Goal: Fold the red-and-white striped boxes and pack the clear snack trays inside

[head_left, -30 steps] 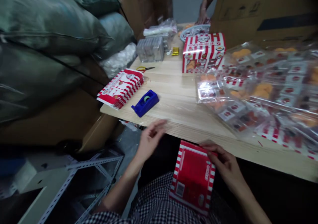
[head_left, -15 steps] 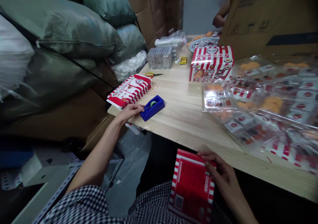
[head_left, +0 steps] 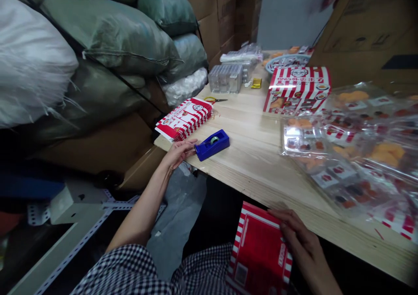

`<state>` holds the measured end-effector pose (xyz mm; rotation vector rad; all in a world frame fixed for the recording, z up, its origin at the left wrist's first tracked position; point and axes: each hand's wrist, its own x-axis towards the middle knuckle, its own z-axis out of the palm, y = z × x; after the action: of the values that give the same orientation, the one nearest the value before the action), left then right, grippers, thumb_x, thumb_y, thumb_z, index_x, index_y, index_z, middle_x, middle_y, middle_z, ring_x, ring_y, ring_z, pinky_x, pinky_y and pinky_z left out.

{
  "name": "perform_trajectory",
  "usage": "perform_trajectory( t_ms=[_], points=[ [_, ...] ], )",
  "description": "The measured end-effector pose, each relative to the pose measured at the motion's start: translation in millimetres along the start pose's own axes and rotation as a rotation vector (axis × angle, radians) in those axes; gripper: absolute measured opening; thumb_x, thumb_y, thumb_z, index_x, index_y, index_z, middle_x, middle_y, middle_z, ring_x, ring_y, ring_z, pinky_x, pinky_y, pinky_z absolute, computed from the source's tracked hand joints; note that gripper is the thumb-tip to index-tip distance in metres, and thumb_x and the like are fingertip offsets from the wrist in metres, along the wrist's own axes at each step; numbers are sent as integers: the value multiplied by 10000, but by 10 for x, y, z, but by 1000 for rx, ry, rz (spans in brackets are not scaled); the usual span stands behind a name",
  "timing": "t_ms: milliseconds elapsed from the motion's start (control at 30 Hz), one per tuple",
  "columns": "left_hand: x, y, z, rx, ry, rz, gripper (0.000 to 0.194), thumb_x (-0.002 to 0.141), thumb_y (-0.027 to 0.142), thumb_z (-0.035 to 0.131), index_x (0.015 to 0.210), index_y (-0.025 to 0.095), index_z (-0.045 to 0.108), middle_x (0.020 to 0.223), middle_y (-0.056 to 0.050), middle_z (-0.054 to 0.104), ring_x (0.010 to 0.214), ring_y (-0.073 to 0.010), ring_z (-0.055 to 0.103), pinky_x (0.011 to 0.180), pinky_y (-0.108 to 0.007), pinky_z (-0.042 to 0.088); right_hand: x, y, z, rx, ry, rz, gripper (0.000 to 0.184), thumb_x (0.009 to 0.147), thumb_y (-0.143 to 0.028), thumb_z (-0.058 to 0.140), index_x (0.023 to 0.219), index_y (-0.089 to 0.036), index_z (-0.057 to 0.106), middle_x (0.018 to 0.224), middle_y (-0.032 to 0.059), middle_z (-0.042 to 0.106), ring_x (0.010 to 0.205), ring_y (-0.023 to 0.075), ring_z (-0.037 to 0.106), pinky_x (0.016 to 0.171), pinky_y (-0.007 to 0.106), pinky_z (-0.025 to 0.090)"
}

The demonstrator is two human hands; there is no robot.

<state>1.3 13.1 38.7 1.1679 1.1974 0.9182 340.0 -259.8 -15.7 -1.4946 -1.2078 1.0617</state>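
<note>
My left hand point(head_left: 180, 151) reaches out to the blue tape dispenser point(head_left: 212, 144) near the table's front left corner, its fingers pinched at the dispenser's cutting end. My right hand point(head_left: 298, 242) is closed on the edge of a red and white striped box point(head_left: 257, 251) that rests on my lap below the table edge. A stack of flat striped boxes point(head_left: 185, 117) lies just behind my left hand.
On the wooden table point(head_left: 257, 164) stand an assembled striped box point(head_left: 297, 90), clear trays of toy food point(head_left: 352, 142) at the right, clear plastic packs point(head_left: 227, 78) and scissors point(head_left: 216, 99) at the back. Stuffed sacks point(head_left: 111, 46) and cardboard cartons point(head_left: 365, 29) surround it.
My left hand went from the table edge in front of me out to the tape dispenser. The view shifted left. The other person's hand at the far end is gone from view.
</note>
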Motion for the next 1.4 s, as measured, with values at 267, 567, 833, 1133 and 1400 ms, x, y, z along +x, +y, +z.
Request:
perform_trajectory(
  t_ms=[267,567,833,1133,1400],
  points=[
    [-53,-417,-42,59,89,139,400,678,477,829,785,125,671,1336,-184,653,1144,-262,664,1033,-408,501,61,-56,35,-4,12,-9,201,905,-409,671,1026,-283,771,1165,73,727,1159,278,653,1027,410,502],
    [-218,-429,74,173,310,222,271,769,393,747,840,145,663,920,-73,733,808,-171,682,847,-325,554,-67,-467,-30,56,247,-100,134,907,-285,686,992,-273,790,1032,58,747,1007,223,691,898,352,548],
    [-1728,37,1390,-23,-77,-9,180,886,371,681,821,205,706,752,-23,709,664,-168,657,683,-290,545,-183,-547,260,-74,353,-305,252,931,-126,623,1065,-305,740,1166,56,695,1077,231,676,908,414,573],
    [-1847,-340,1732,-288,-130,-354,242,805,370,771,778,136,714,734,-47,710,594,-107,644,625,-214,512,-150,-320,514,-241,239,-542,601,929,-23,551,1438,-343,527,1250,73,667,1171,239,644,1062,545,510],
    [-1786,-378,1761,-225,-206,-376,333,800,469,776,800,142,717,666,-41,712,557,-119,664,582,-210,520,-95,-287,423,-211,201,-496,562,973,-68,492,1417,-406,558,1193,48,653,1153,212,653,1155,592,420]
  ],
)
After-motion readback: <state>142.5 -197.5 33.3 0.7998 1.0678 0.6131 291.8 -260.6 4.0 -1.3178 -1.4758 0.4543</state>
